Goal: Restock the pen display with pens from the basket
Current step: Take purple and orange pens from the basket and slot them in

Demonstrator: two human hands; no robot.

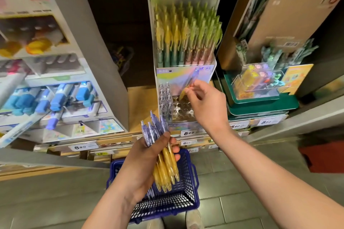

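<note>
My left hand [147, 156] grips a bunch of pens [162, 152] with purple tops and yellow barrels, held above the blue basket [188, 201] on the floor. My right hand [206, 102] pinches a single pen [188, 85] with its yellow end low, over the perforated holder tray [183, 108] of the clear pen display [186, 72]. A few purple-topped pens [165, 96] stand in the tray's left holes. The tier above is full of yellow and green pens [188, 35].
A tiered stand of blue and purple stationery [55, 96] fills the left. At right, a green stand [260, 102] carries a clear box of small items and a cardboard display [290, 9]. Price tags [189, 133] line the shelf edge. Grey floor tiles lie below.
</note>
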